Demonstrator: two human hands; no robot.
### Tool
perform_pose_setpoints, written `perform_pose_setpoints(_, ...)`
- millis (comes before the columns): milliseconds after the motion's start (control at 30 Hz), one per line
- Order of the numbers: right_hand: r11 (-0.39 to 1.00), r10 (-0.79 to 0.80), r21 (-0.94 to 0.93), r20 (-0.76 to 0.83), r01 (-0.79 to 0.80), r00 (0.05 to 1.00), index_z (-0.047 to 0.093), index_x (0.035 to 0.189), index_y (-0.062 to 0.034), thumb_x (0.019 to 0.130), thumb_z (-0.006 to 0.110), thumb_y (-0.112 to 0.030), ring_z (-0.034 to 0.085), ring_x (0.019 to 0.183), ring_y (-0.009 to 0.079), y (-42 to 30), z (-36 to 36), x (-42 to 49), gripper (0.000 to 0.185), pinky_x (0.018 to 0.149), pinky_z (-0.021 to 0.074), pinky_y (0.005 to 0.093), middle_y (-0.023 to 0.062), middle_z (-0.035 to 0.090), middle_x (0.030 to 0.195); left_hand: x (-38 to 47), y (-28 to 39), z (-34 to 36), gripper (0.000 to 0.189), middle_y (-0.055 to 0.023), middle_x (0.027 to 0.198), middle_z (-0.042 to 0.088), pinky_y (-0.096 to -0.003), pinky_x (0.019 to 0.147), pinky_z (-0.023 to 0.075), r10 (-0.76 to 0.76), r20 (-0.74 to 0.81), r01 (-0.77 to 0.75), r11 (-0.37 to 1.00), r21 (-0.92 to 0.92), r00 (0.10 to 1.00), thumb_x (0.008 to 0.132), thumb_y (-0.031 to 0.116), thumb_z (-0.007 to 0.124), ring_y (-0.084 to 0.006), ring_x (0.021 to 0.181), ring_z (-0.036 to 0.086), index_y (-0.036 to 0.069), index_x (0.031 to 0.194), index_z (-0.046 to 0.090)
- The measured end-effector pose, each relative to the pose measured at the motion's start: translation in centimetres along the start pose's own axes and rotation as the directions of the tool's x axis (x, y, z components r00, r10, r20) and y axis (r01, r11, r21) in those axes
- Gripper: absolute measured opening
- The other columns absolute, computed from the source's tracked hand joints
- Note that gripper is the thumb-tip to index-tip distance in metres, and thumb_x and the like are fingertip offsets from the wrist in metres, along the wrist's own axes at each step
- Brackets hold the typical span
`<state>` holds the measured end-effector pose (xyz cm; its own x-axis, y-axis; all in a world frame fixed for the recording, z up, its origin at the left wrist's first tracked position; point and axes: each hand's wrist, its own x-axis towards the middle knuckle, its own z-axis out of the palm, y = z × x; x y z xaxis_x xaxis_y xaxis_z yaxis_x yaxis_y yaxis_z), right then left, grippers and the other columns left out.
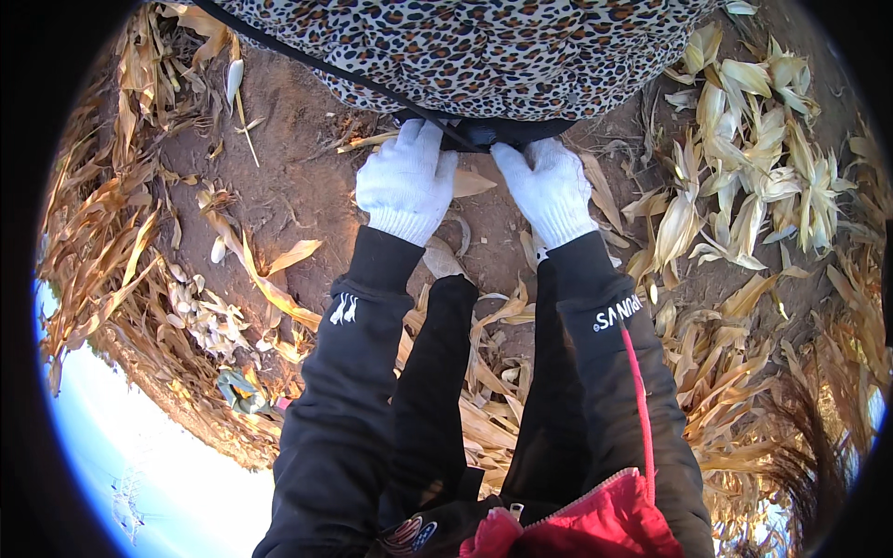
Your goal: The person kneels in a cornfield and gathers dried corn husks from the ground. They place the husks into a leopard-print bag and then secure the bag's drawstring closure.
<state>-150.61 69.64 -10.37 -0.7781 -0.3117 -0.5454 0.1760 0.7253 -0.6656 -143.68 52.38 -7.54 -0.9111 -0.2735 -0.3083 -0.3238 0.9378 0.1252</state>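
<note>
White knit gloves cover both my hands. My left hand (407, 178) has its fingers curled at the black lower edge (481, 134) of a leopard-print quilted cloth thing (481, 56). At the other end of that black edge, my right hand (544, 183) takes hold with its thumb on the near side. Most fingertips are hidden behind the edge. Whether the leopard-print thing is a bag or a garment, I cannot tell. A thin black strap (335, 68) slants across it down to my left hand.
Pale corn husks (753, 160) are heaped at the right. Dry corn stalks and leaves (104, 230) line the left side. Bare brown soil (279, 132) shows between them. My legs (436, 363) stand among husks. A pylon (128, 499) rises against the sky at lower left.
</note>
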Motion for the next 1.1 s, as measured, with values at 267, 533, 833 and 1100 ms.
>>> perform_pose_setpoints(267, 0.783, -0.484, -0.49, -0.094, 0.383, 0.87, 0.071, 0.085, -0.0093, 0.087, 0.073, -0.043, 0.071, 0.073, 0.0342, -0.3, -2.3, -0.5, 0.033, 0.065, 0.055, 0.0468, 0.0148, 0.07, 0.079, -0.5, -0.8, -0.1, 0.042, -0.0063, 0.119, 0.064, -0.0459, 0.08, 0.0564, 0.117, -0.024, -0.117, 0.992, -0.036, 0.993, 0.086, 0.027, 0.069, -0.0317, 0.098, 0.067, 0.013, 0.126, 0.065)
perform_pose_setpoints(533, 0.638, -0.578, -0.511, 0.177, 0.576, 0.797, 0.074, 0.11, -0.0133, 0.092, 0.069, -0.031, 0.071, 0.081, 0.0319, -3.8, -3.6, -2.5, 0.027, 0.073, 0.056, 0.044, 0.011, 0.073, 0.09, -3.6, -1.3, 4.5, 0.038, -0.0136, 0.119, 0.068, -0.0405, 0.087, 0.057, -0.421, -0.208, 0.096, 0.596, -0.798, 0.883, 0.08, 0.014, 0.079, -0.0315, 0.099, 0.07, 0.005, 0.115, 0.069)
perform_pose_setpoints(833, 0.625, -0.537, -0.63, 0.082, 0.461, 0.84, 0.062, 0.131, -0.0167, 0.093, 0.066, -0.032, 0.072, 0.079, 0.0321, -2.3, -3.1, -1.1, 0.041, 0.07, 0.0563, 0.0472, 0.0108, 0.073, 0.091, 0.5, -3.1, 2.8, 0.052, -0.0189, 0.121, 0.069, -0.0415, 0.103, 0.0503, -0.44, -0.077, 0.194, 0.538, -0.821, 0.895, 0.082, 0.023, 0.077, -0.0353, 0.117, 0.065, 0.002, 0.128, 0.066)
perform_pose_setpoints(1100, 0.457, -0.404, -0.815, 0.167, 0.356, 0.9, 0.067, 0.127, -0.0181, 0.096, 0.062, -0.033, 0.072, 0.084, 0.036, -5.9, -2.8, -0.8, 0.034, 0.077, 0.0563, 0.0504, 0.0137, 0.074, 0.094, 2.6, -5.5, 0.5, 0.02, -0.0151, 0.094, 0.071, -0.0434, 0.083, 0.0543, -0.168, -0.106, 0.115, 0.916, -0.385, 0.98, 0.088, 0.021, 0.07, -0.0365, 0.093, 0.068, 0.005, 0.098, 0.073)
